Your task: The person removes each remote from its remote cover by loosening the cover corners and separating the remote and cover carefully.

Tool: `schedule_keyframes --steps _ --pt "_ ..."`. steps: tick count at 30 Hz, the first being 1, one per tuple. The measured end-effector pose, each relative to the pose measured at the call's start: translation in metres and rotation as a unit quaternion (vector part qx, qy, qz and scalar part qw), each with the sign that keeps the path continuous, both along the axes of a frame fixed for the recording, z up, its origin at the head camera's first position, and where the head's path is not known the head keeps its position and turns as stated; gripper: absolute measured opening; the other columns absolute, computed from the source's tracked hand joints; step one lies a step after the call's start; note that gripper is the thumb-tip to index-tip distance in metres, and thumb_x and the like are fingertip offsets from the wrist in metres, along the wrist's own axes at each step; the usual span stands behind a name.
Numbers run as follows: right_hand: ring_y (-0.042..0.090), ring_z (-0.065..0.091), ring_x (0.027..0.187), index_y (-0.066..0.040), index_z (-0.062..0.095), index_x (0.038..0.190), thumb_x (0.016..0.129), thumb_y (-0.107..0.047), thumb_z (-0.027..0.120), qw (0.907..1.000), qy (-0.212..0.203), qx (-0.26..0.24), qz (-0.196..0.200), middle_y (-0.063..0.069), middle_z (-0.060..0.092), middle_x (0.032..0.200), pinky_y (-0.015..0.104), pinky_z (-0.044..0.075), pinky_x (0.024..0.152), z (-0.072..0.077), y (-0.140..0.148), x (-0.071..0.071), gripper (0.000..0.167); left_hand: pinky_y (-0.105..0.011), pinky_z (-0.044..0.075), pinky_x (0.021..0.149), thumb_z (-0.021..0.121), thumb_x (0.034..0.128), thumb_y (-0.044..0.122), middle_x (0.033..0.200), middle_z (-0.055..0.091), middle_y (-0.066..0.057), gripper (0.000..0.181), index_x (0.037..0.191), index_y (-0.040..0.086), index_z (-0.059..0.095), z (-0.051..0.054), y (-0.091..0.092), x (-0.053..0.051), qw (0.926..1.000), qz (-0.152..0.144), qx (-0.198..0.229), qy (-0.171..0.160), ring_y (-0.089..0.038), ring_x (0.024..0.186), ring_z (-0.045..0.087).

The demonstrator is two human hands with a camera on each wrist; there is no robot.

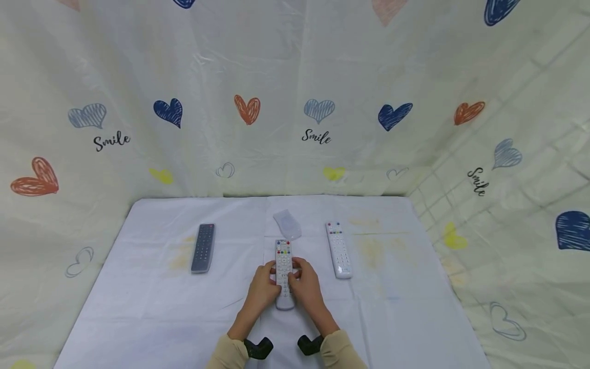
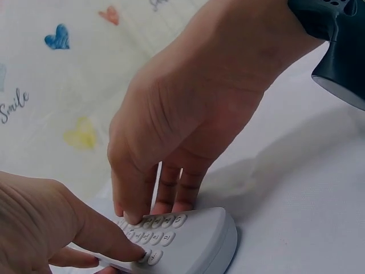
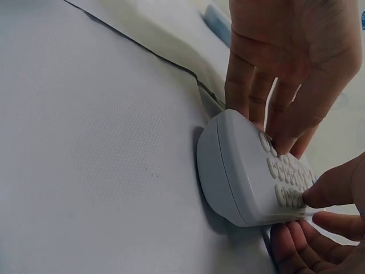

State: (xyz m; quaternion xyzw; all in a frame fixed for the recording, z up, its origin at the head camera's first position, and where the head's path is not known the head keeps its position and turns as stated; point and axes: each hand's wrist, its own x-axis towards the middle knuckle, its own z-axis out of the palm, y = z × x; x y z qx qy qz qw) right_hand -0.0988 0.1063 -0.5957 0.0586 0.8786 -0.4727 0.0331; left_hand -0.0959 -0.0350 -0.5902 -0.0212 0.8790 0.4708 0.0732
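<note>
A white remote control (image 1: 285,301) lies lengthwise between both hands near the table's middle, its keys facing up. My left hand (image 1: 265,288) grips its left edge, fingers along the side and thumb on the keys. From the opposite side my right hand (image 1: 306,285) holds it the same way, thumb tip on the keypad. In the left wrist view, the blank lower end of the remote control (image 2: 199,242) sits close to the cloth. The right wrist view shows its rounded end (image 3: 228,171) toward the camera. The fingertips under the far edges are partly hidden.
A crumpled clear plastic piece (image 1: 288,225) lies just beyond the held remote. To the left is a dark grey remote (image 1: 203,248); to the right, another white remote (image 1: 339,251). A white cloth (image 1: 138,287) covers the table, with a heart-printed curtain (image 1: 276,61) behind.
</note>
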Motion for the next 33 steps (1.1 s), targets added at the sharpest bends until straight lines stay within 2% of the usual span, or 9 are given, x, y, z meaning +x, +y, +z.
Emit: schedule_keyframes --steps 7,13,21,29,33 --pt "0.015 0.06 0.09 -0.003 0.061 0.137 0.095 -0.005 0.068 0.9997 -0.023 -0.008 0.008 0.013 0.069 0.12 0.022 0.05 0.07 0.003 0.006 -0.002 0.043 -0.026 0.048 0.064 0.071 0.0748 -0.005 0.114 0.062 -0.02 0.074 0.146 -0.008 0.051 0.002 0.001 0.002 0.9999 -0.011 0.003 -0.012 -0.017 0.082 0.057" --pt "0.015 0.06 0.091 -0.003 0.06 0.138 0.096 -0.006 0.069 0.9996 -0.021 -0.004 0.018 0.012 0.069 0.121 0.022 0.05 0.071 0.0 0.008 -0.003 0.043 -0.026 0.046 0.063 0.071 0.0769 -0.005 0.113 0.061 -0.02 0.073 0.146 -0.008 0.05 0.002 0.003 0.001 0.9999 -0.004 0.008 -0.013 -0.018 0.081 0.055" --pt "0.015 0.059 0.09 -0.002 0.06 0.137 0.095 -0.005 0.068 0.9998 -0.014 -0.011 0.008 0.013 0.068 0.121 0.022 0.049 0.069 0.001 0.007 -0.007 0.042 -0.028 0.047 0.065 0.069 0.0763 -0.004 0.113 0.062 -0.019 0.072 0.146 -0.007 0.052 -0.001 0.005 -0.008 1.0 -0.006 -0.001 -0.007 -0.017 0.082 0.055" --pt "0.014 0.061 0.091 -0.001 0.06 0.137 0.095 -0.005 0.069 1.0 0.002 -0.003 -0.003 0.014 0.069 0.121 0.023 0.051 0.072 -0.005 0.006 -0.019 0.043 -0.029 0.047 0.067 0.066 0.0754 -0.004 0.113 0.062 -0.019 0.073 0.147 -0.007 0.051 -0.001 0.008 -0.02 1.0 -0.007 0.0 -0.007 -0.018 0.082 0.054" --pt "0.015 0.062 0.09 0.001 0.061 0.137 0.095 -0.005 0.069 0.9999 0.008 -0.006 -0.005 0.016 0.069 0.121 0.025 0.051 0.073 -0.004 0.007 -0.02 0.043 -0.029 0.046 0.067 0.066 0.0745 -0.005 0.111 0.062 -0.02 0.072 0.145 -0.007 0.053 -0.002 0.009 -0.022 1.0 -0.006 -0.002 -0.001 -0.019 0.082 0.054"
